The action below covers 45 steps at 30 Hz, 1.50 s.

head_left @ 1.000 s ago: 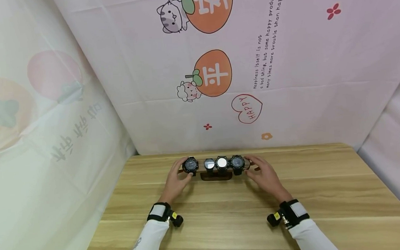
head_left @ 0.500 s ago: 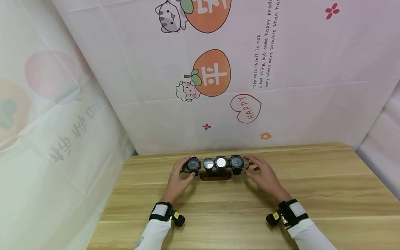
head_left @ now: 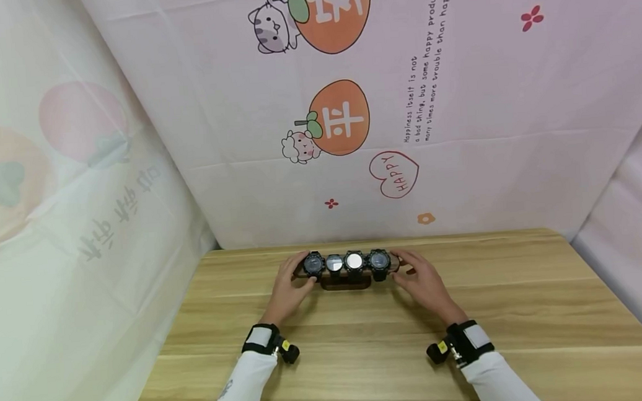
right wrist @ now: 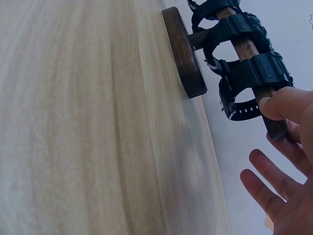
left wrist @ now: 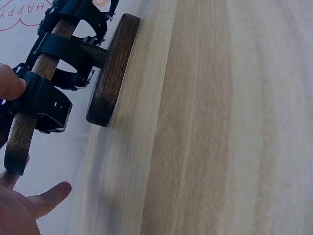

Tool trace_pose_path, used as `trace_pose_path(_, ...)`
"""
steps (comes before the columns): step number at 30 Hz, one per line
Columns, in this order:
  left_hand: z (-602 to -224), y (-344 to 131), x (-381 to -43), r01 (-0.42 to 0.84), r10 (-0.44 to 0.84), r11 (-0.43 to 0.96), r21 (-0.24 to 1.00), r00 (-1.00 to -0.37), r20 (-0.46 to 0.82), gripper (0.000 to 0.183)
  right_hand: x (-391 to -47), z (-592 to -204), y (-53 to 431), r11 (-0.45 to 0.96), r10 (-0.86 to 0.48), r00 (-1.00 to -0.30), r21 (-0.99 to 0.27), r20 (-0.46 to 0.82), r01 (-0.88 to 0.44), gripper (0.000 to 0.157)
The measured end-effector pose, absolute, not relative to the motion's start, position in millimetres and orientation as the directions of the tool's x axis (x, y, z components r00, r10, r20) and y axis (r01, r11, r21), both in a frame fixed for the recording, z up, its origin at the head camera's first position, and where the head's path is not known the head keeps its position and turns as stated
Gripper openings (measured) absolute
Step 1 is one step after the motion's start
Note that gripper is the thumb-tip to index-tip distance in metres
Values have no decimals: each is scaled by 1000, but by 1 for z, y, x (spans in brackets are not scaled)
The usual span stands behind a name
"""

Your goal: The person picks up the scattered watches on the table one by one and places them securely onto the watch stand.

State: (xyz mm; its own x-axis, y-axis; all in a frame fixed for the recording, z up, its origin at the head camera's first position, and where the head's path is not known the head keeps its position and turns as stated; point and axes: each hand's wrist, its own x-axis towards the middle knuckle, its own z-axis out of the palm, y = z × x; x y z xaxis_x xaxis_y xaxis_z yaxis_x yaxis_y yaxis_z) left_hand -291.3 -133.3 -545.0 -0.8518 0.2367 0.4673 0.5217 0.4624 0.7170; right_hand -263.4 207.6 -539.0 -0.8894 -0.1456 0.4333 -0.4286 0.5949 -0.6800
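A dark wooden watch stand (left wrist: 117,68) stands near the table's back edge, its crossbar carrying several black wristwatches. My left hand (head_left: 287,295) pinches the leftmost wristwatch (head_left: 313,263), thumb on the strap in the left wrist view, with the bar's left end poking out beyond it. At the other end, my right hand (head_left: 424,285) grips the crossbar (right wrist: 276,128) between thumb and fingers, two fingers spread free. Right beside its thumb sits the rightmost wristwatch (head_left: 379,260). Between these hang a watch with a bright face (head_left: 354,261) and a smaller watch (head_left: 334,263).
The wood-grain table (head_left: 365,359) spreads out in front of the stand. A white printed cloth (head_left: 465,178) rises directly behind the table's back edge, and another cloth (head_left: 109,290) hangs along the left side. Each wrist wears a strapped camera (head_left: 438,352).
My left hand has slid the leftmost wristwatch rightward along the crossbar, up close to the small watch. My right hand keeps its grip with hardly any movement.
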Motion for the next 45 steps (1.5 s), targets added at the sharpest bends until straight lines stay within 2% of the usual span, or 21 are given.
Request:
trace_pose_path(5,-544,-133,-291,543,241,477,691,-837,491,64,-264,-539,207,598,-147,-889,-677,434,-429,55)
trace_pose_path(14,-542,-131,-290,510,228,470,721,-859,458,64,-264,-539,208,597,-143,-890,-679,434,-427,55)
trace_pose_path(22,-544,-129,-290,564,242,442,697,-824,512,63,-261,-538,207,599,-134,-892,-682,432,-421,55)
trace_pose_path(36,-544,-128,-291,564,246,426,707,-824,510,62,-263,-539,209,602,-137,-891,-677,433,-422,56)
trace_pose_path(45,-545,-134,-292,573,276,491,656,-816,507,65,-264,-538,210,628,-166,-891,-651,422,-426,56)
